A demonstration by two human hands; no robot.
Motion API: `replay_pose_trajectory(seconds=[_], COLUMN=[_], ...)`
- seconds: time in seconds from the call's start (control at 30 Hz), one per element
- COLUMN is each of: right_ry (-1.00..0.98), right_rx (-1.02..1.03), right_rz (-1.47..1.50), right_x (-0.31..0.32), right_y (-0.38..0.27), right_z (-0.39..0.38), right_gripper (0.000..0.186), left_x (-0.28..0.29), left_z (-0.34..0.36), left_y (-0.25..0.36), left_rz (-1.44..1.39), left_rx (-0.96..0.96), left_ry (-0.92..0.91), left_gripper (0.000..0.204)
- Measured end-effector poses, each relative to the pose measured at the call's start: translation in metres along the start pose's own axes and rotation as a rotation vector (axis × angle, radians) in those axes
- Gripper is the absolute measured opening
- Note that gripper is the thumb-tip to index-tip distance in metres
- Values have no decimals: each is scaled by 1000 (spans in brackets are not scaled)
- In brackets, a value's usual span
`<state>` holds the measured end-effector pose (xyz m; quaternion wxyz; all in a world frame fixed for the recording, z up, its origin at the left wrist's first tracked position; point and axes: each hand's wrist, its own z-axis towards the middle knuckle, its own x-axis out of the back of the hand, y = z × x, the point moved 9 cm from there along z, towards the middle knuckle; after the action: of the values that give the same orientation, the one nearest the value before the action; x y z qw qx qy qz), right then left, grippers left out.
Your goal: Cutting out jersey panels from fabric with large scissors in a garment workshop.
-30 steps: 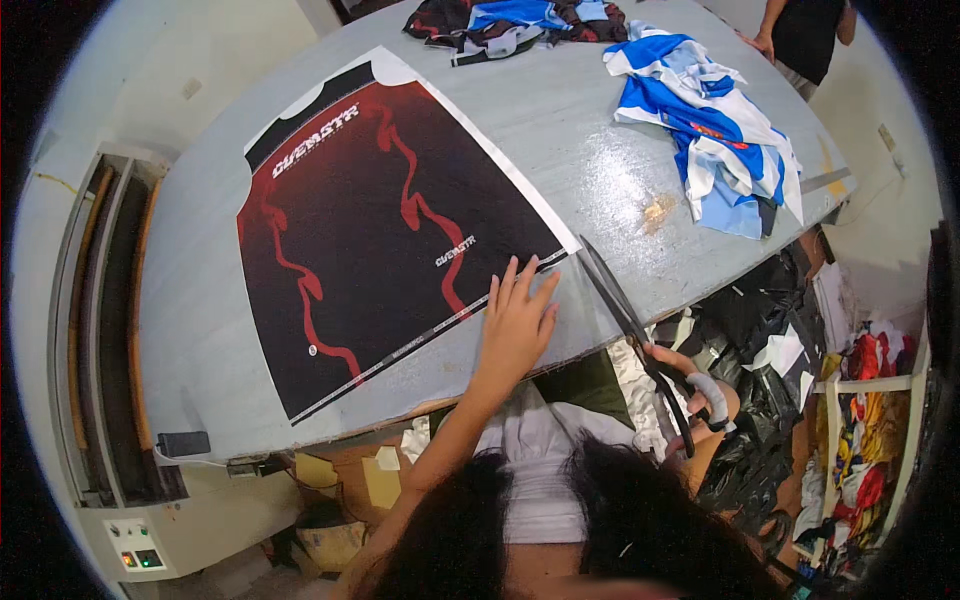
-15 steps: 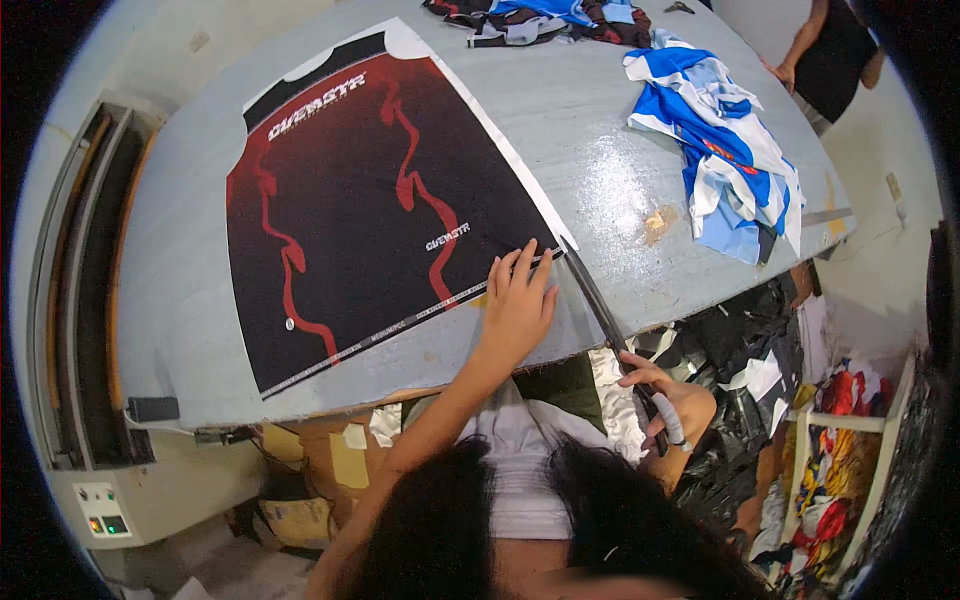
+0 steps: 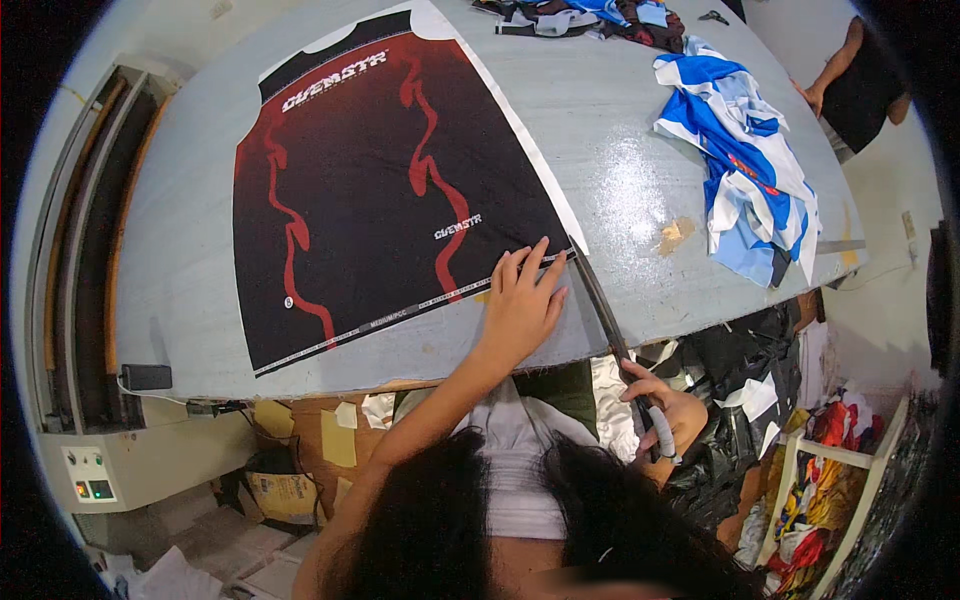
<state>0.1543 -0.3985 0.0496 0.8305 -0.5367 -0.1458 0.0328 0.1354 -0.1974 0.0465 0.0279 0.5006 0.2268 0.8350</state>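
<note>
A black and red printed fabric panel with white trim along its right side lies flat on the pale table. My left hand rests on the panel's lower right edge, fingers spread and outstretched. My right hand, at the table's front edge, is closed on long dark scissors whose handle is wrapped in pale material. Their blades are nearly together, with the tips at the panel's lower right corner; whether they are in the cloth I cannot tell.
Crumpled blue and white fabric lies at right, dark pieces at the back. A person stands beyond the far right edge. A machine is at left, a small black object near it. Black plastic and cloth-filled shelves are below right.
The scissor blades have come together. My right hand has turned and shifted up and left. My left hand stays on the panel. The whole view has shifted slightly.
</note>
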Motion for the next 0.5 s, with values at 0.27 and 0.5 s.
replay_pose_trajectory(seconds=[0.27,0.5], right_ry=[-110,18], right_rx=[-3,67], right_rz=[-89,-6], right_x=[0,-1], right_y=[-3,5], right_z=[-2,-9], right_gripper=[35,43], left_x=[1,3], left_z=[2,-1], left_y=[1,0], left_rz=[-1,26], left_rx=[-6,-9], left_ry=[-1,6], left_gripper=[42,42])
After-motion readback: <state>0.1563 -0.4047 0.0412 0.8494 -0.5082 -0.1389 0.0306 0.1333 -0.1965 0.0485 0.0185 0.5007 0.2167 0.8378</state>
